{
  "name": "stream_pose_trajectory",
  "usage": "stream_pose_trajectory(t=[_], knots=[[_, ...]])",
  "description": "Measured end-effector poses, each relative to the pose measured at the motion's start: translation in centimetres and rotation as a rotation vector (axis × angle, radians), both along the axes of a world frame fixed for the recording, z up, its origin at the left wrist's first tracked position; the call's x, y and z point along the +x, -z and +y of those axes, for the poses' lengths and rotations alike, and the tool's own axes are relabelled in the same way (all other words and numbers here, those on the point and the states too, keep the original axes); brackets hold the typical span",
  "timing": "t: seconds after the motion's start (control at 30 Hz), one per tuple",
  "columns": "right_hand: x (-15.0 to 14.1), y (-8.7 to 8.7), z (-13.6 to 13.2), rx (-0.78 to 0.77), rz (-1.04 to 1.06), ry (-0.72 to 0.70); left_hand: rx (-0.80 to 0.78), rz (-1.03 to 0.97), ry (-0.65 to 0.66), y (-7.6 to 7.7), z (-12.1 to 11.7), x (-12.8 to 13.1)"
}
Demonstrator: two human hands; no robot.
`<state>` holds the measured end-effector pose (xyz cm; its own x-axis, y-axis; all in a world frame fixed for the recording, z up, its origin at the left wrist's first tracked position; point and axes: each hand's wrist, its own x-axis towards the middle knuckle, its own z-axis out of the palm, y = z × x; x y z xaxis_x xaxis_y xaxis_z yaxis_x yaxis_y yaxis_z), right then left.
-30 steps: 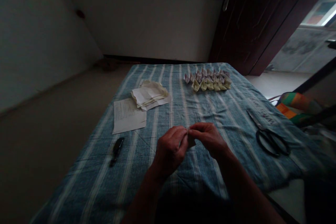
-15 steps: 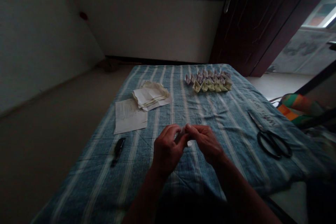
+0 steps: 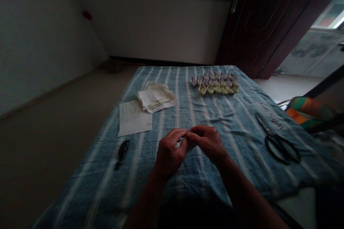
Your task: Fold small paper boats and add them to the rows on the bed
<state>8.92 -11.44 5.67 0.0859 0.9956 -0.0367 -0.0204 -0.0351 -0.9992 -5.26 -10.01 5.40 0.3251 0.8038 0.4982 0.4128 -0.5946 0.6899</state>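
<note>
To the left of the black-handled scissors [image 3: 273,135], a small piece of paper [image 3: 188,131] shows only as a pale sliver (the fingertips cover nearly all of it, so its folds cannot be told). The left hand [image 3: 170,153] and right hand [image 3: 212,144] both pinch it, fingers closed and tips close together. Farther back than the scissors stand folded paper units [image 3: 218,86], lilac and yellowish.

On tablecloth [image 3: 185,93]: scissors [image 3: 274,136] right of right hand [image 3: 211,143], papers [image 3: 155,96] left, folded pieces [image 3: 217,86] beyond.
</note>
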Motion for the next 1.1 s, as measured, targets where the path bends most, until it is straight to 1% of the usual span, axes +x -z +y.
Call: stream_pose_trajectory(t=[0.07, 0.13, 0.3, 0.37, 0.43, 0.5, 0.6, 0.67, 0.73, 0.8, 0.93, 1.1], knots=[[0.1, 0.0, 0.1, 0.008, -0.051, 0.018, -0.013, -0.003, 0.032, 0.0, 0.1, -0.2], [0.4, 0.0, 0.2, 0.018, -0.079, 0.002, -0.042, -0.007, 0.04, 0.1, 0.3, -0.5], [1.2, 0.4, 0.5, 0.042, -0.048, -0.07, -0.149, -0.059, -0.065, 0.4, 1.4, -1.3], [1.5, 0.5, 0.7, 0.069, -0.053, -0.079, -0.201, -0.087, -0.079, 0.5, 1.8, -1.6], [1.7, 0.6, 0.9, 0.107, -0.069, -0.093, -0.268, -0.112, -0.067, 0.5, 2.2, -1.8], [2.0, 0.7, 0.9, 0.142, -0.089, -0.114, -0.349, -0.146, -0.015, 0.5, 2.6, -1.9], [2.2, 0.6, 0.8, 0.173, -0.114, -0.144, -0.445, -0.206, 0.128, 0.1, 2.9, -2.1], [2.2, 0.4, 0.6, 0.179, -0.115, -0.165, -0.488, -0.222, 0.214, -0.3, 3.1, -2.3], [2.1, 0.2, 0.4, 0.174, -0.091, -0.189, -0.546, -0.224, 0.27, -0.6, 3.2, -2.4], [2.0, 0.1, 0.3, 0.159, -0.048, -0.212, -0.622, -0.243, 0.305, -0.8, 3.3, -2.3], [1.9, 0.3, 0.1, 0.115, 0.068, -0.231, -0.754, -0.355, 0.36, -0.9, 3.1, -2.2], [2.0, 0.7, 0.0, 0.082, 0.155, -0.25, -0.828, -0.431, 0.412, -0.6, 3.0, -2.1]])
